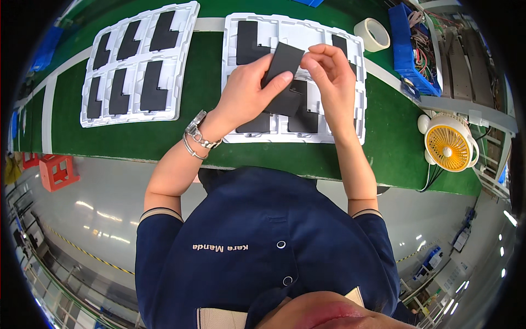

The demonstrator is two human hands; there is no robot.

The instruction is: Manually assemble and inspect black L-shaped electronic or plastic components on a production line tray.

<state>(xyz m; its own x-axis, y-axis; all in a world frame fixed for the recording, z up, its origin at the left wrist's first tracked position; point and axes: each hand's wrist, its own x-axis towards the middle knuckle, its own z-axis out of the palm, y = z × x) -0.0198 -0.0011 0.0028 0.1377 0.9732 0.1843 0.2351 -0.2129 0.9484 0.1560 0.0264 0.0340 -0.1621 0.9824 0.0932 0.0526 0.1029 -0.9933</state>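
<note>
My left hand grips a flat black L-shaped piece, thumb on top, and tilts it above a white moulded tray. Beside the piece's upper right edge is my right hand, its thumb and forefinger brought together. Whether something thin sits in that pinch is too small to make out. Several similar black pieces lie in the tray's compartments; my hands hide part of them. One compartment at the far middle holds no piece.
A second white tray with several black L-shaped pieces lies left on the green table. Far right are a tape roll and a blue bin of cables. A small yellow-and-white fan stands nearer. A red stool is on the floor.
</note>
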